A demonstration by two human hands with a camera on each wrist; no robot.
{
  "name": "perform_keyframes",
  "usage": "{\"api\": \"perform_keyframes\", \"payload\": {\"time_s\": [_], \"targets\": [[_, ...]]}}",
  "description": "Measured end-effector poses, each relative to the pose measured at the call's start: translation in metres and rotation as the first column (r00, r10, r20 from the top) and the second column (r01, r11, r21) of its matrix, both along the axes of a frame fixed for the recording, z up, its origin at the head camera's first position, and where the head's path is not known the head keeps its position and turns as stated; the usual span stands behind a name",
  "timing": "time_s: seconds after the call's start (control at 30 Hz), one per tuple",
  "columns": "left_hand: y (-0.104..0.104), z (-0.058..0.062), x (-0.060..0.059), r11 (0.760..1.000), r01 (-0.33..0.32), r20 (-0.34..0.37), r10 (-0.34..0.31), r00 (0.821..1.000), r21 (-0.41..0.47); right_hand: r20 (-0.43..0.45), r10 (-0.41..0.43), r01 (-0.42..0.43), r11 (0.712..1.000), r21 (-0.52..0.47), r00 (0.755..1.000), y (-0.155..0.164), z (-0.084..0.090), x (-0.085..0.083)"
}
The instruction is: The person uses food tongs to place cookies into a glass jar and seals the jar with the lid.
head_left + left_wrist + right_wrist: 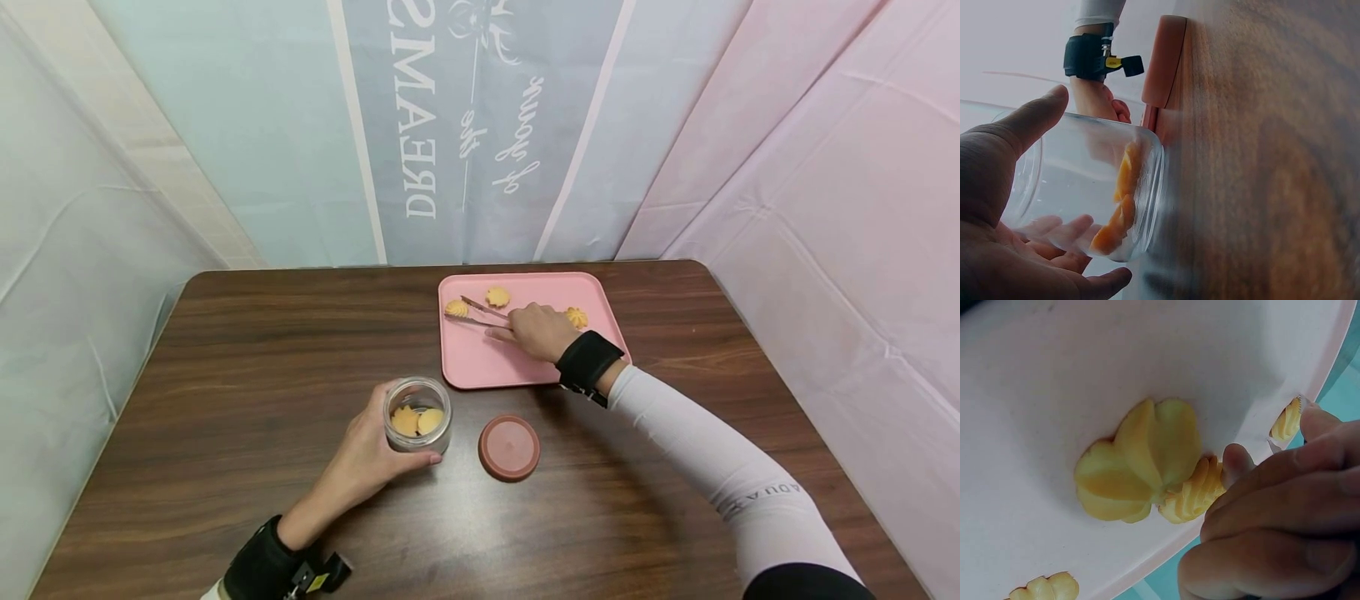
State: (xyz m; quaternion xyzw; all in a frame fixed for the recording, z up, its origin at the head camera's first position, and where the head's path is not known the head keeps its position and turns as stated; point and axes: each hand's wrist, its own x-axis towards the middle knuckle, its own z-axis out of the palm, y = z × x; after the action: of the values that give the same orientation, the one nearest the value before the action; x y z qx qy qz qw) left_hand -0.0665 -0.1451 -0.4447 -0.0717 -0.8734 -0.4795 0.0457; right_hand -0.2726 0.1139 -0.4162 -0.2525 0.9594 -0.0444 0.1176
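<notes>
Right hand [538, 331] pinches tongs [480, 313] over the pink tray [525, 367] at the tabletop's far edge, tips beside a cookie [455, 308] near the tray's far-left corner; left hand [360, 462] curls round the open jar [417, 414], so tips should likely straddle the cookie and close gently.

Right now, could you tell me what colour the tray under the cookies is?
The tray is plain pink, with no pattern; the head view shows it best.
</notes>
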Motion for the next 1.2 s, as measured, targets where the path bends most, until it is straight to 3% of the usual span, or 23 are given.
{"api": "perform_keyframes", "payload": {"time_s": [0.57, 0.87, 1.2], "targets": [[0.000, -0.001, 0.000, 1.000, 0.005, -0.001, -0.005, 1.000, 0.007, -0.026, 0.019, -0.020, 0.999, -0.028, 0.999, 0.001, -0.005, 0.001], [0.000, -0.001, 0.001, 1.000, 0.003, 0.008, -0.003, 1.000, 0.010, -0.045, 0.053, -0.057, 0.994, -0.094, 0.998, 0.009, -0.002, 0.004], [0.001, -0.001, 0.001, 1.000, -0.001, 0.005, 0.000, 1.000, 0.009, -0.033, 0.039, -0.042, 0.994, -0.097, 0.999, 0.013, 0.002, 0.008]]}}
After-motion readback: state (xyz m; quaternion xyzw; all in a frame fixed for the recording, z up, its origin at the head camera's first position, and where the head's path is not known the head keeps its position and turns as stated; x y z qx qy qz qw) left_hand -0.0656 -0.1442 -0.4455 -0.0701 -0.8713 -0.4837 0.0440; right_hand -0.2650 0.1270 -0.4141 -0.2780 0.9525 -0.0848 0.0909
